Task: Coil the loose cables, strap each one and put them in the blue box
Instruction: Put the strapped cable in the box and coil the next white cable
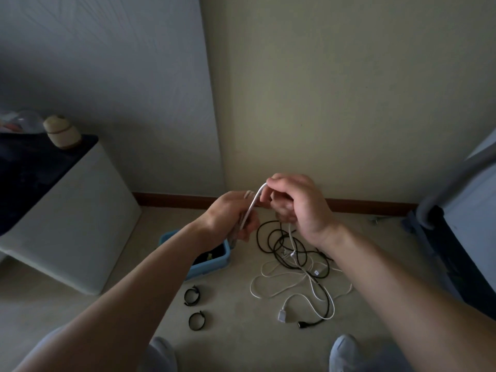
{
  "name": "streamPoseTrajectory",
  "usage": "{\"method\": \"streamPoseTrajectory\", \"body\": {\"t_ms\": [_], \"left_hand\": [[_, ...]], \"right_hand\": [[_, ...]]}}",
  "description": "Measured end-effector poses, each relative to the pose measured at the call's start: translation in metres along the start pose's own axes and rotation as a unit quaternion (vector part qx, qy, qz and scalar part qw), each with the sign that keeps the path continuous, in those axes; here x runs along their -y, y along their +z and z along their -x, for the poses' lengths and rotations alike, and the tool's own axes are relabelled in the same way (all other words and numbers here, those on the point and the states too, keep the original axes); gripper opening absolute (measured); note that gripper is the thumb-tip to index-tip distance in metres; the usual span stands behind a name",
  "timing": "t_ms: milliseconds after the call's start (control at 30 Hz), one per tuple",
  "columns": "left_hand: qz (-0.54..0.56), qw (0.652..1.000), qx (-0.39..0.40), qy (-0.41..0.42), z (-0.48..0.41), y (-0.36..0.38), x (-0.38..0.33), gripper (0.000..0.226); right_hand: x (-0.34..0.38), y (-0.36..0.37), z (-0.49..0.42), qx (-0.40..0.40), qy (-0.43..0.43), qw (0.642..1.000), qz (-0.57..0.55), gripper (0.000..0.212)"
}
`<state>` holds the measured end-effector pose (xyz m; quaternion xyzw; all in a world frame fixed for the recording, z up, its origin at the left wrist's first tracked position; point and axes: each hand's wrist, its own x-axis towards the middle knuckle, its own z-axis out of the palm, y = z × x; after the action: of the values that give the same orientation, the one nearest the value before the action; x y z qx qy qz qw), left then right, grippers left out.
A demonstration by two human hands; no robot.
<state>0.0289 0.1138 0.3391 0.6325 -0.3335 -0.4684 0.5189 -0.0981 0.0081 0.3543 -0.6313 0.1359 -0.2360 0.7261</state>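
A bundle of white cable (251,208) loops is gripped in the left hand (228,217), fingers curled round it; the top of one more loop is pinched btw. thumb and fingers of the right hand (299,205), held just beside and slightly above the left. Both hands are raised over the floor, in front of the wall. The cable is thick, pale and round; from under the right hand its free run drops to the floor, into a tangle.

The tangle lies directly below the hands: a black cable (268,237) in overlapping loops and a thinner white cord (251,289) spread in wide curves; a white connector (281,315) and a black plug (303,324) are seen at its near edge, close together.

The blue box (214,265) is set on the floor left of the tangle, partly hidden by the left forearm; sth. dark w/ a yellowish bit is inside, not identifiable. Two black ring-shaped straps, one (188,303) and another (191,326), lie apart, nearer than the box.

A white cabinet (80,210) w/ a dark top stands at far left, a pale jar (63,132) on it; a brown skirting board (174,198) runs along the wall.
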Motion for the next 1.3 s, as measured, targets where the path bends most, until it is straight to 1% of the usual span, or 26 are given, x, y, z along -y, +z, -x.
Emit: {"method": "streamPoseTrajectory", "body": {"t_ms": [67, 167, 267, 333, 400, 467, 533, 633, 667, 700, 767, 833, 900, 967, 1000, 1067, 1100, 1133, 1200, 1233, 1267, 1300], "left_hand": [[0.022, 0.999, -0.043, -0.019, -0.004, -0.004, 0.005, 0.026], [0.12, 0.99, -0.046, -0.055, -0.008, -0.012, 0.007, 0.031], [0.139, 0.987, -0.061, -0.051, -0.008, -0.02, 0.005, 0.037], [0.114, 0.991, -0.058, -0.034, -0.007, -0.02, 0.003, 0.037], [0.053, 0.997, -0.04, -0.031, -0.004, -0.016, 0.003, 0.035], [0.021, 0.999, 0.01, -0.039, 0.0, -0.009, 0.003, 0.034], [0.04, 0.996, 0.06, -0.055, 0.005, -0.002, 0.001, 0.039], [0.066, 0.99, 0.109, -0.058, 0.009, 0.007, 0.0, 0.062], [0.088, 0.986, 0.131, -0.056, 0.009, 0.007, 0.0, 0.064], [0.116, 0.98, 0.155, -0.049, 0.008, 0.007, 0.0, 0.059], [0.181, 0.962, 0.205, -0.015, 0.006, 0.004, 0.001, 0.037], [0.251, 0.942, 0.222, 0.014, 0.004, -0.001, 0.001, 0.027], [0.296, 0.938, 0.177, 0.027, 0.003, -0.004, -0.003, 0.024], [0.335, 0.936, 0.105, 0.018, 0.003, -0.008, -0.009, 0.023], [0.358, 0.93, 0.08, 0.009, 0.004, -0.011, -0.012, 0.024], [0.4, 0.915, 0.042, 0.0, 0.002, -0.02, -0.014, 0.029], [0.416, 0.909, 0.023, 0.002, 0.001, -0.023, -0.014, 0.03], [0.429, 0.903, 0.004, 0.009, 0.001, -0.026, -0.015, 0.029], [0.459, 0.887, -0.033, 0.029, 0.0, -0.031, -0.017, 0.027], [0.476, 0.877, -0.05, 0.038, -0.001, -0.034, -0.018, 0.028], [0.49, 0.868, -0.066, 0.045, 0.0, -0.037, -0.019, 0.029], [0.499, 0.862, -0.079, 0.051, 0.0, -0.041, -0.02, 0.03]], "right_hand": [[0.002, -0.005, 0.0, 0.056, 0.013, 0.998, -0.039, 0.027], [0.005, -0.009, 0.001, 0.122, 0.033, 0.989, -0.072, 0.025], [0.003, -0.011, 0.0, 0.131, 0.042, 0.987, -0.086, 0.024], [0.003, -0.011, -0.002, 0.125, 0.042, 0.987, -0.087, 0.023], [0.003, -0.01, -0.003, 0.114, 0.04, 0.989, -0.08, 0.023], [0.003, -0.011, -0.006, 0.087, 0.033, 0.993, -0.068, 0.027], [0.001, -0.014, -0.01, 0.038, 0.021, 0.998, -0.047, 0.028], [-0.007, -0.022, -0.016, -0.06, 0.025, 0.998, 0.015, 0.031], [-0.011, -0.026, -0.018, -0.085, 0.037, 0.995, 0.034, 0.032], [-0.014, -0.028, -0.019, -0.099, 0.051, 0.992, 0.052, 0.033], [-0.021, -0.031, -0.019, -0.105, 0.072, 0.987, 0.103, 0.033], [-0.027, -0.032, -0.019, -0.091, 0.084, 0.973, 0.195, 0.032], [-0.033, -0.031, -0.018, -0.057, 0.124, 0.953, 0.27, 0.026], [-0.038, -0.029, -0.016, -0.021, 0.188, 0.93, 0.316, 0.017], [-0.04, -0.028, -0.014, -0.007, 0.206, 0.919, 0.335, 0.014], [-0.042, -0.026, -0.013, 0.017, 0.196, 0.907, 0.372, 0.013], [-0.041, -0.025, -0.012, 0.029, 0.182, 0.908, 0.375, 0.014], [-0.042, -0.023, -0.012, 0.041, 0.174, 0.917, 0.357, 0.016], [-0.044, -0.021, -0.011, 0.057, 0.19, 0.947, 0.251, 0.018], [-0.045, -0.02, -0.01, 0.064, 0.199, 0.956, 0.206, 0.017], [-0.045, -0.019, -0.009, 0.069, 0.198, 0.959, 0.189, 0.016], [-0.045, -0.019, -0.008, 0.074, 0.191, 0.957, 0.203, 0.014]]}}
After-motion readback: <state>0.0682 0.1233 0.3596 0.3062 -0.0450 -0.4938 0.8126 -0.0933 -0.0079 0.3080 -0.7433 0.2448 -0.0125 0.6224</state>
